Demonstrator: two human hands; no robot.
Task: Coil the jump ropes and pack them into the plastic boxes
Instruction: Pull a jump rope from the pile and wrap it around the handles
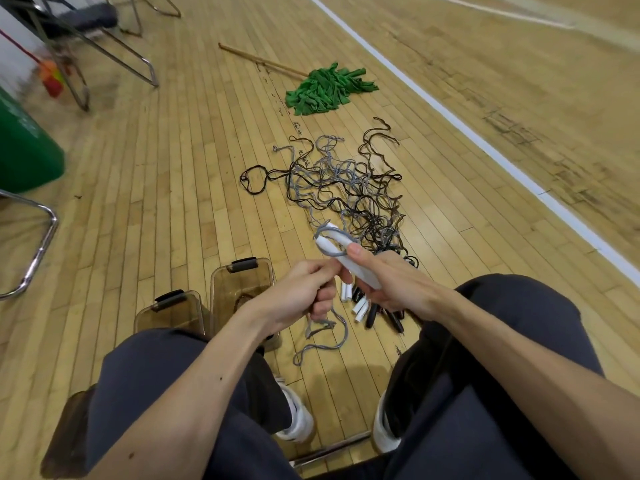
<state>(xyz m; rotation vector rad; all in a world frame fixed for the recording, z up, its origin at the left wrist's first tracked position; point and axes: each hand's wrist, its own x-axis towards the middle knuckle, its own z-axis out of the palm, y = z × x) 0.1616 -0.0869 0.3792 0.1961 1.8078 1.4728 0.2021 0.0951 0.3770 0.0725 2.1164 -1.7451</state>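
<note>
Grey rope (332,253) looped over white handles (360,271)
Right hand (391,282) grips the handles; left hand (301,289) pinches the rope; boxes (221,296) near left.

A grey jump rope (322,234) loops over white handles (347,262); tangled ropes (346,188) near brown boxes (221,292).
</note>
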